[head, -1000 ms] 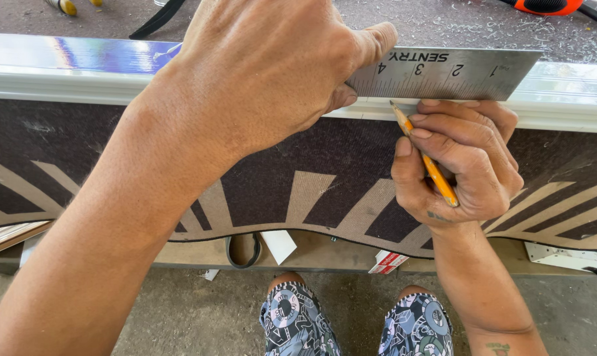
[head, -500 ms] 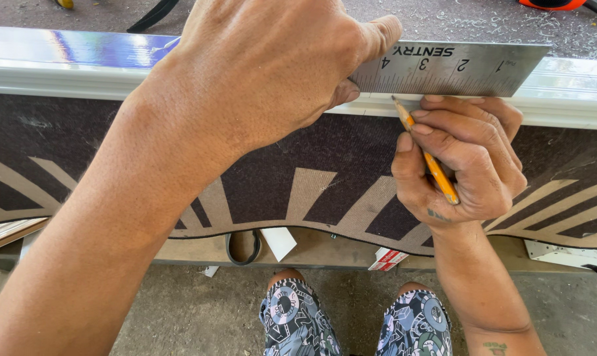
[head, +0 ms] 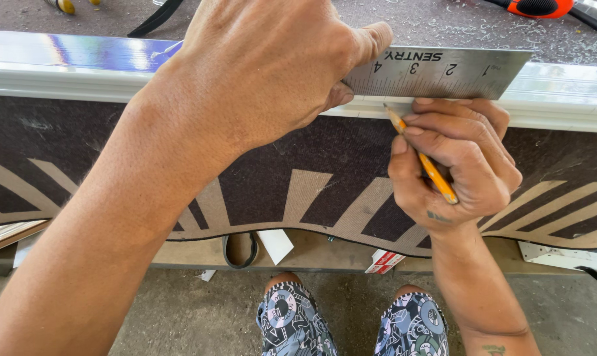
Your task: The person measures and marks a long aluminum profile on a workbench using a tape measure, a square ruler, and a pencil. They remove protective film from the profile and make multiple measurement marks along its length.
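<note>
Head view: right hand (head: 460,168) tilts pencil (head: 422,155) tip-up-left against crosswise ruler (head: 443,71).

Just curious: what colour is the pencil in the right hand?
Yellow wooden pencil, right hand; head view.
</note>
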